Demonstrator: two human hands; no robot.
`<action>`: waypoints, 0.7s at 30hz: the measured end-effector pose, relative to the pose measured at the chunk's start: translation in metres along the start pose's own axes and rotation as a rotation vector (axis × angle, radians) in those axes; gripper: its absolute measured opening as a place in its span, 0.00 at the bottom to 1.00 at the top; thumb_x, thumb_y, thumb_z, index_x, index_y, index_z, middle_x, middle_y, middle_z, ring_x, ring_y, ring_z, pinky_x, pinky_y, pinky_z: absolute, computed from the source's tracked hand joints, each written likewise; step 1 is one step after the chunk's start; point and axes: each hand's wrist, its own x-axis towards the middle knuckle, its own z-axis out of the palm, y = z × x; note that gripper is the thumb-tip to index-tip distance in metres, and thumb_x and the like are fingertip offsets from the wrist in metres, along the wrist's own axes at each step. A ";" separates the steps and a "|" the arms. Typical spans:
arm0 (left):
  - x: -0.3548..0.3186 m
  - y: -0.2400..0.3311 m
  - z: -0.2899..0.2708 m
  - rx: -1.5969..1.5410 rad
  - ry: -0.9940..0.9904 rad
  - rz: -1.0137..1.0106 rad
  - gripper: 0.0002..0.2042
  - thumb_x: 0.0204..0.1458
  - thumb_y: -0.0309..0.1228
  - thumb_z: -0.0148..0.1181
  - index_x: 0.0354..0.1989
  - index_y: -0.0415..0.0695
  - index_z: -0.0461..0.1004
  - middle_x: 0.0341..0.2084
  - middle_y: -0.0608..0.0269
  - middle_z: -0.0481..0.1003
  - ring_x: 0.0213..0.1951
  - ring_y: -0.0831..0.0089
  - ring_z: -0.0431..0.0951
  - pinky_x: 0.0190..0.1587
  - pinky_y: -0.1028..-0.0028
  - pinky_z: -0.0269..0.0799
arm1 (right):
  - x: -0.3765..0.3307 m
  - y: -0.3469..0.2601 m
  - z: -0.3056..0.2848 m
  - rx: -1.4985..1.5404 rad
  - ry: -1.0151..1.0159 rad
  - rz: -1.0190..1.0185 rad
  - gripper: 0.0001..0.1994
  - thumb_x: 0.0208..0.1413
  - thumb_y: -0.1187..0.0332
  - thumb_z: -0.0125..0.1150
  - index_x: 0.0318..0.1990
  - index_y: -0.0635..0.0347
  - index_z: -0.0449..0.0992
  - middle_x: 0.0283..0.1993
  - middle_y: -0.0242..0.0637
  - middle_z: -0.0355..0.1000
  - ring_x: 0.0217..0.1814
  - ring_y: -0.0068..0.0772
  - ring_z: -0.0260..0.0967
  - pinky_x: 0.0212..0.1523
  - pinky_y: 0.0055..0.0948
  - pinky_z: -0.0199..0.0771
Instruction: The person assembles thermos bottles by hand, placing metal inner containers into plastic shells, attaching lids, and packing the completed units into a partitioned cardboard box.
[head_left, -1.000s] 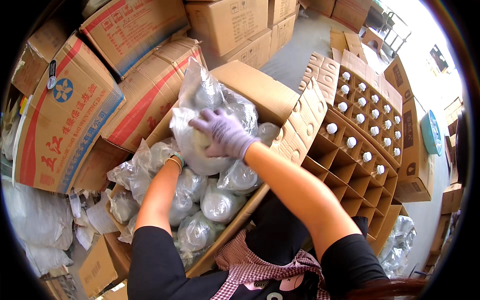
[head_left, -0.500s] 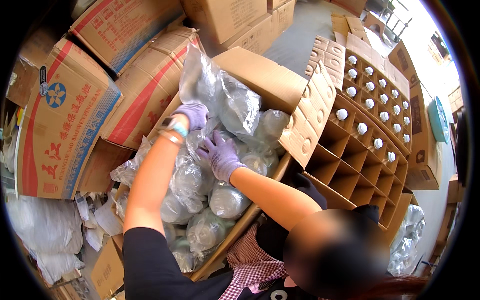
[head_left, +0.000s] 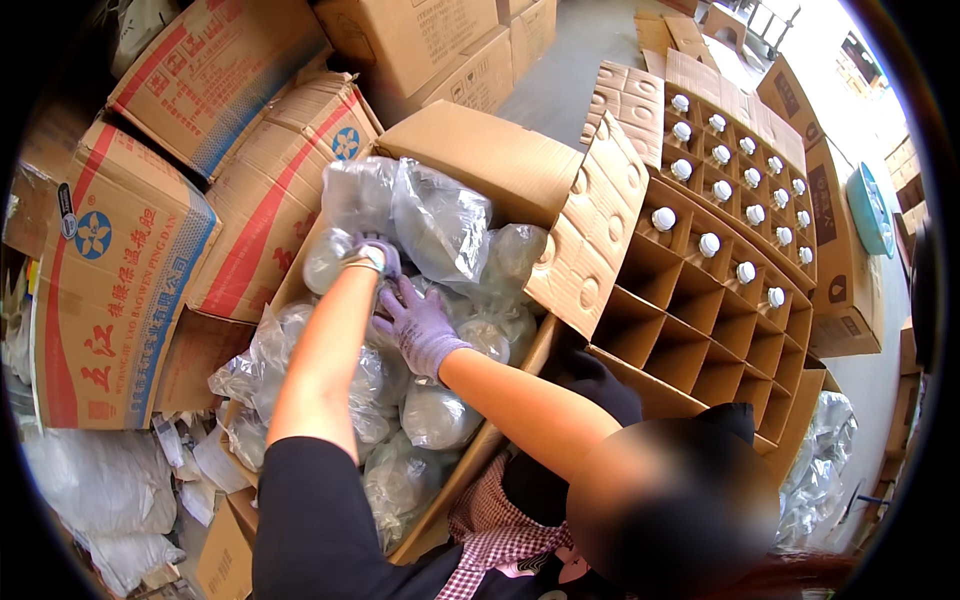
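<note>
An open cardboard box (head_left: 478,452) holds several round clear glass bottles (head_left: 438,412) in thin plastic bags. My left hand (head_left: 374,254), in a purple glove, reaches among them with fingers curled at a plastic-wrapped glass bottle (head_left: 358,198) near the far left side; its fingertips are partly hidden. Beside that hand a rounded clear bottle (head_left: 325,264) shows. My right hand (head_left: 420,326), gloved alike, lies on the bagged bottles with its fingers spread, gripping nothing. Another bagged bottle (head_left: 440,215) stands up just beyond both hands.
To the right, a divided carton (head_left: 690,325) has white-capped bottles in some cells; a second one (head_left: 740,175) behind it holds more. Printed cartons (head_left: 120,270) crowd the left. A raised box flap (head_left: 590,230) stands between the work areas. A blue basin (head_left: 872,210) sits far right.
My left hand has moved lower and deeper among the bags, and the bag it was lifting has dropped. The right hand stays close by, fingers spread. The view has shifted slightly.
</note>
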 end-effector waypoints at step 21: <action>-0.531 -0.008 -0.010 -1.828 1.181 -0.193 0.19 0.55 0.24 0.56 0.57 0.37 0.75 0.47 0.63 0.78 0.46 0.74 0.78 0.48 0.74 0.75 | -0.209 0.042 -0.048 0.988 0.260 -0.127 0.36 0.51 0.51 0.70 0.67 0.56 0.69 0.63 0.48 0.70 0.65 0.54 0.67 0.70 0.43 0.64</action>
